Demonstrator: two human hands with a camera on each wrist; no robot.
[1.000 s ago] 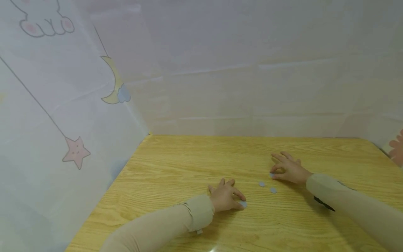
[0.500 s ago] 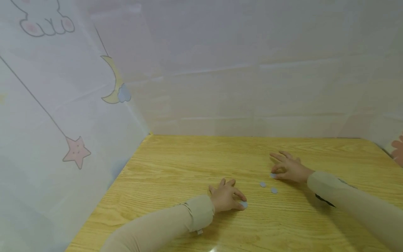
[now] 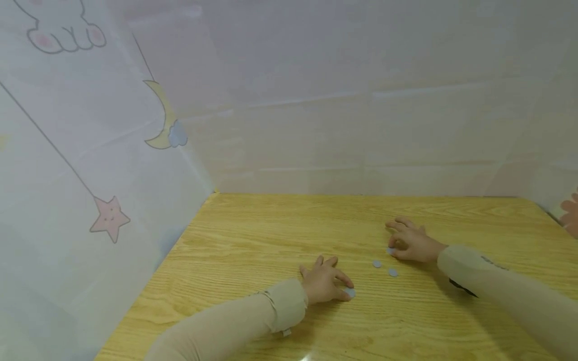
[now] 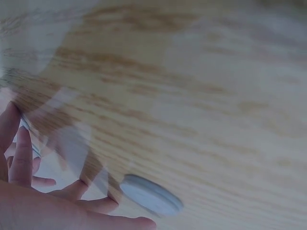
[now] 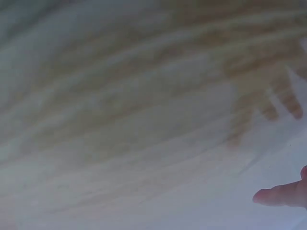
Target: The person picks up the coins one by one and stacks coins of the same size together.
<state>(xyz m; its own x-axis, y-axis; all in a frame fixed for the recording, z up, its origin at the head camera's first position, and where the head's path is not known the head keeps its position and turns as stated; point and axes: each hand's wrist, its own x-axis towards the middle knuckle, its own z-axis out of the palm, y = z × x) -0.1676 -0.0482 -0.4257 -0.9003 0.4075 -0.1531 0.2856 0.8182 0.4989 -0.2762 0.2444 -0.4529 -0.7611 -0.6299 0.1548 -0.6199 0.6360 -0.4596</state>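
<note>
My left hand (image 3: 321, 283) pinches a pale grey disc (image 3: 349, 292) on the tabletop between thumb and index finger, its other fingers spread. Further right and back, my right hand (image 3: 414, 243) pinches a second grey disc (image 3: 390, 250), mostly covered by the fingertips. Two similar discs lie flat between the hands: one disc (image 3: 377, 263) slightly farther back, the other disc (image 3: 393, 273) nearer. In the left wrist view, a thick rounded disc (image 4: 151, 195) sits beside the fingertips, and a thin disc edge (image 4: 24, 122) shows between two fingers. Only one finger (image 5: 280, 195) shows clearly in the right wrist view.
The wood-grain table (image 3: 253, 235) is glossy and reflects the hands. A pale sheet-covered wall (image 3: 316, 125) stands along its back edge. At the left, another wall carries a printed star (image 3: 110, 218) and moon (image 3: 164, 115).
My right hand has shifted very slightly left, its raised fingers bending a little lower. The left hand holds still, and the two loose discs stay where they were.
</note>
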